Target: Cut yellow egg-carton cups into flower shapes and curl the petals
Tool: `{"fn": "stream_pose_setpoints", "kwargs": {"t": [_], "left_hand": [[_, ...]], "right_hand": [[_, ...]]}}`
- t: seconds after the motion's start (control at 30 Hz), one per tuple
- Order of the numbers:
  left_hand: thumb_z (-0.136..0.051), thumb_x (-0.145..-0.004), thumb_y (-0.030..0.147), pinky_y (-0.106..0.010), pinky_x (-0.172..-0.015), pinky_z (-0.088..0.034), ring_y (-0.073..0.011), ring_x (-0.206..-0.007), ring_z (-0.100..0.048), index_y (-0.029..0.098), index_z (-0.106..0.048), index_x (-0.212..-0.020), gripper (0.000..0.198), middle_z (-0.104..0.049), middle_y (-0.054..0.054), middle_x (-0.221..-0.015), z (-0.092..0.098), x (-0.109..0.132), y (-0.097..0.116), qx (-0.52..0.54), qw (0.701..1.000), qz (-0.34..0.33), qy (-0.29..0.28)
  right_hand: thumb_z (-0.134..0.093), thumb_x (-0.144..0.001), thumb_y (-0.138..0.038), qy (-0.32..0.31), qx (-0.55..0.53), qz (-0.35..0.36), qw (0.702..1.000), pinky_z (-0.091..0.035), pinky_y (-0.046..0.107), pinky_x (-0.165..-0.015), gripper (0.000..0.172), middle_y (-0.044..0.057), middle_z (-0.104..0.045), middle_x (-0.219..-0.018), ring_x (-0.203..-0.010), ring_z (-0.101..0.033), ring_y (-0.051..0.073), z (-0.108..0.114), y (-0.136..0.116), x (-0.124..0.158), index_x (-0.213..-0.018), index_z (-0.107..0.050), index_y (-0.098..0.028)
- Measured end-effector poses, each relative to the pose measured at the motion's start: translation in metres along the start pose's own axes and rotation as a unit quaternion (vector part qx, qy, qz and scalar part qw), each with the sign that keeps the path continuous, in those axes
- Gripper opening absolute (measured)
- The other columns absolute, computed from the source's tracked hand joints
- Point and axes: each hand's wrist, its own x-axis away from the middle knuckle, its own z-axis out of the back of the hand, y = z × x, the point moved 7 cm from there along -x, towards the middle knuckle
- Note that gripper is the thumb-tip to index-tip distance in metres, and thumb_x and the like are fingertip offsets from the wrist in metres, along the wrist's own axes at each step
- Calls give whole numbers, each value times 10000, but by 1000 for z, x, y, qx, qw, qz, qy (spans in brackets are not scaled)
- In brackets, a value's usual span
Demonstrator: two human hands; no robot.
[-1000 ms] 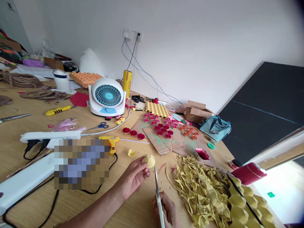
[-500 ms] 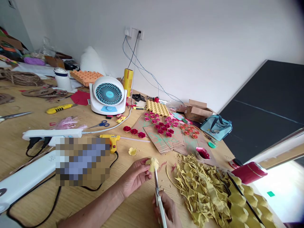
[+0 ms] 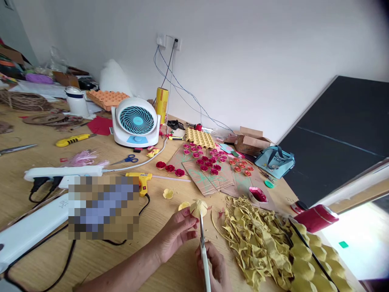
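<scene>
Between the fingertips of my left hand (image 3: pixel 179 229) is a yellow egg-carton cup (image 3: pixel 198 208) with petal-like edges. My right hand (image 3: pixel 215 265) grips white-handled scissors (image 3: pixel 205 259), whose blades point up and touch the cup's lower edge. Just behind my left fingers, a second yellow cup (image 3: pixel 184 206) lies on the table, partly hidden. Farther back sits another yellow flower-shaped cup (image 3: pixel 168 194). To the right of the scissors spreads a heap of yellow carton scraps (image 3: pixel 255 239).
Yellow egg trays (image 3: pixel 316 263) and a red can (image 3: pixel 317 218) are at the right. Painted flowers (image 3: pixel 209 162) lie on cardboard behind my hands. A yellow glue gun (image 3: pixel 142 181), a power strip (image 3: pixel 65 172) and a fan (image 3: pixel 136 121) stand left, with cables across the table.
The held cup has turned and shifted slightly right along with the scissor tips. A second yellow cup now shows behind my left fingers. The whole view has shifted a little.
</scene>
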Motion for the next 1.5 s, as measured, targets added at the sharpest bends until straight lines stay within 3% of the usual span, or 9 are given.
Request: {"fn": "stream_pose_setpoints", "kwargs": {"t": [0.2,0.5,1.03,1.3,1.5], "left_hand": [[-793,-763,304,-194,-656,-446,-80,-704,-488,178,-700,-844,177,-562,3,-797,-2,1,-2,-34,998,-40,31],[-833,-705,319,-191,-631,-430,-72,-641,-485,162,-669,-793,244,-583,21,-721,-4,3,4,-33,994,-73,72],[-861,-652,310,-208,-631,-447,-75,-615,-512,163,-612,-760,309,-619,16,-717,-2,2,3,-28,994,-57,84],[-857,-651,310,-208,-630,-443,-81,-619,-505,169,-613,-742,297,-604,24,-693,-3,3,3,-40,994,-59,81],[-870,-618,334,-212,-627,-440,-84,-612,-500,168,-625,-747,323,-609,24,-686,-5,4,4,-46,993,-53,94]], "right_hand": [[-495,-880,-644,32,20,-6,999,-362,284,-606,461,-7,-473,-668,-648,-430,165,-2,10,3,-752,-554,-205],[-499,-887,-607,16,40,7,999,-364,288,-616,427,2,-518,-680,-653,-463,167,-3,9,1,-759,-560,-204],[-485,-897,-626,-43,-29,-13,999,-333,235,-458,445,-18,-455,-621,-517,-375,122,-6,4,0,-860,-612,-200],[-495,-889,-616,-61,-39,-11,997,-310,242,-474,427,-20,-447,-630,-526,-350,122,-9,10,-1,-865,-581,-199],[-496,-895,-622,-45,-30,5,999,-333,237,-481,441,-25,-454,-599,-528,-405,124,-7,8,0,-860,-583,-191]]}}
